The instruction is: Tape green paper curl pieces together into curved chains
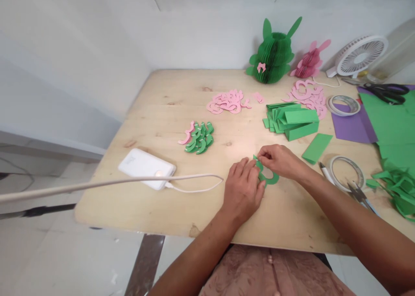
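A curved green paper cutout [272,179] lies on the wooden table [155,149], between my two hands. My left hand [244,188] rests over its left side with the fingers close together, pressing it down. Fingertips of my right hand [279,160] are pinched at the upper end of the cutout, near a small pale strip. Up and to the left sits a cluster of green curved pieces [199,138] with white strips on them, beside a pink curved piece [187,134]. Folded green paper rectangles [295,119] are stacked beyond my right hand.
A white power bank [147,168] with a cable is at left. Pink cutouts [228,101] lie farther back. Tape rolls [346,173], scissors [385,91], purple paper [353,125] and green scraps [402,188] are at right. Behind stand a green paper figure [274,56] and a fan [361,56].
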Tool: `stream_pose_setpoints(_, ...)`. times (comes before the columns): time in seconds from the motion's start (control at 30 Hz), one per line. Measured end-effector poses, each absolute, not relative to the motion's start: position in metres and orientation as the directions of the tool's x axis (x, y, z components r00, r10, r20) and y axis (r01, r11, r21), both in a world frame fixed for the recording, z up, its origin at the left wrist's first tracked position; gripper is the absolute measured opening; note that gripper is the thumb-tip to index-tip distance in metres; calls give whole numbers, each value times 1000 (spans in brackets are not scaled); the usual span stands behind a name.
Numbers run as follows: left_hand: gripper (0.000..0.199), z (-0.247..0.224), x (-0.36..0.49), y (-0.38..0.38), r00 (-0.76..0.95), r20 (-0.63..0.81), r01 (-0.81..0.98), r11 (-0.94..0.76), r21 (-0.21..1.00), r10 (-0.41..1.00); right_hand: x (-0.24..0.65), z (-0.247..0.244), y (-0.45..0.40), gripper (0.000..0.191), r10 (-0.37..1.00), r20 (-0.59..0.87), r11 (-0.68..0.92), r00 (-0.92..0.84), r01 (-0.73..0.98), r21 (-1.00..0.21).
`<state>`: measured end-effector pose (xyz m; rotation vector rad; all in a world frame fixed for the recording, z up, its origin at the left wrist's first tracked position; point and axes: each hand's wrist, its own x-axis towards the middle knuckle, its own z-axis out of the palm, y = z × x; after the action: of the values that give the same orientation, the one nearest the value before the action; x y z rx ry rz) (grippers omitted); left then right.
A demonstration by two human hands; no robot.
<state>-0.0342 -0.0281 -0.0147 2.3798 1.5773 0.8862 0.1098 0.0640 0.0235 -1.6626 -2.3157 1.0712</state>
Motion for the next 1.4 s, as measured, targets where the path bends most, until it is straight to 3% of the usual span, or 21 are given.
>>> stream_pose_setpoints(0.47,21,-15,-31,-30,291,354,842,-413,346,889,108,31,62,19,858,-309,187,-410,810,-555)
stream_pose_setpoints(1.0,19,-15,-30,-30,290,350,845,-410,343,891,119,38,56,26,875,-276,194,-398,810,-553)
stream_pose_setpoints(1.27,18,-14,-30,-30,264,364,835,-400,377,893,122,29,28,31,909,-157,299,-386,866,-401)
stream_pose_setpoints(1.4,19,-14,-30,-30,256,359,833,-393,388,898,120,24,18,33,904,-80,390,-419,888,-241)
